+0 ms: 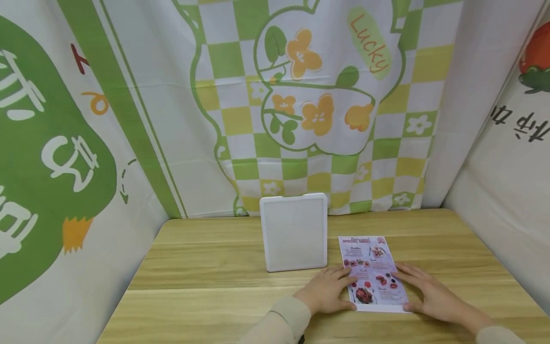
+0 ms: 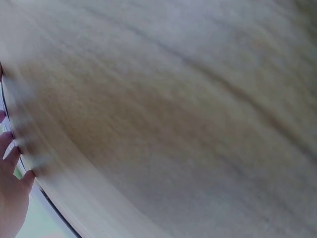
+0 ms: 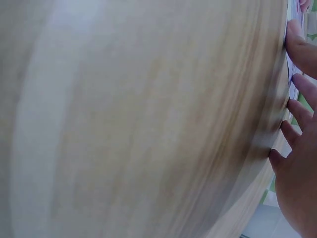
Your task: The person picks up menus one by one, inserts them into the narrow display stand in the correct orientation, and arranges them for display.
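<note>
A pink menu leaflet (image 1: 372, 272) with food pictures lies flat on the wooden table (image 1: 206, 272), right of centre. My left hand (image 1: 328, 290) rests on its left edge with fingers stretched out, thumb near the lower corner. My right hand (image 1: 425, 294) lies flat against its right edge, fingers straight. In the left wrist view only the fingertips (image 2: 12, 163) show at the left border over blurred wood. The right wrist view shows straight fingers (image 3: 297, 119) on the table (image 3: 138, 119) at the right border.
A white square tray-like panel (image 1: 294, 231) lies just left of and behind the leaflet. Printed green, yellow and white cloth (image 1: 301, 95) hangs on three sides of the table.
</note>
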Available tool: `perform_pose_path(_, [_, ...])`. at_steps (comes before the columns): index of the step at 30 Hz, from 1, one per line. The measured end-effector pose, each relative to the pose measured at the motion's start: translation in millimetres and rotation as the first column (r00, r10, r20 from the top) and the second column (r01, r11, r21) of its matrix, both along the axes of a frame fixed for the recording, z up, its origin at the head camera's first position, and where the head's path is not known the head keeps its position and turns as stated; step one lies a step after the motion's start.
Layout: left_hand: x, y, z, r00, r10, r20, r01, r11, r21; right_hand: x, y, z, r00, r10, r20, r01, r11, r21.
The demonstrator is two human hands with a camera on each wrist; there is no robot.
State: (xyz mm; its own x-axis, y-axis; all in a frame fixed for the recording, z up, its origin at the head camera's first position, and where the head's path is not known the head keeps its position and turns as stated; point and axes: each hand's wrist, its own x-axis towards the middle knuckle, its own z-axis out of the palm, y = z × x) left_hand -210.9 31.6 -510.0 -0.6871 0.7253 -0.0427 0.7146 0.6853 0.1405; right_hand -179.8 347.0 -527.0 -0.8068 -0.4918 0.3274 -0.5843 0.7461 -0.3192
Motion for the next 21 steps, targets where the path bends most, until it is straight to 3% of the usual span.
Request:
perform_pose_path(15, [3.5,1.4,4.5,1.000,0.010,-0.004,-0.010,1.000,-0.001,1.8,-7.4,1.3,0.992,-0.101,0.081,0.104,0.994,-0.034])
perform_pose_path(18, [3.3,1.5,4.6,1.000,0.015,-0.006,-0.015,1.000,0.004,2.3,-7.8,1.3,0.991,-0.111,0.074,0.116,0.992,-0.056])
perform_pose_path(21, [3.3,1.7,4.3,1.000,0.020,-0.004,-0.020,1.000,0.008,2.6,-7.2,-2.0,0.994,-0.107,0.013,0.107,0.990,-0.088])
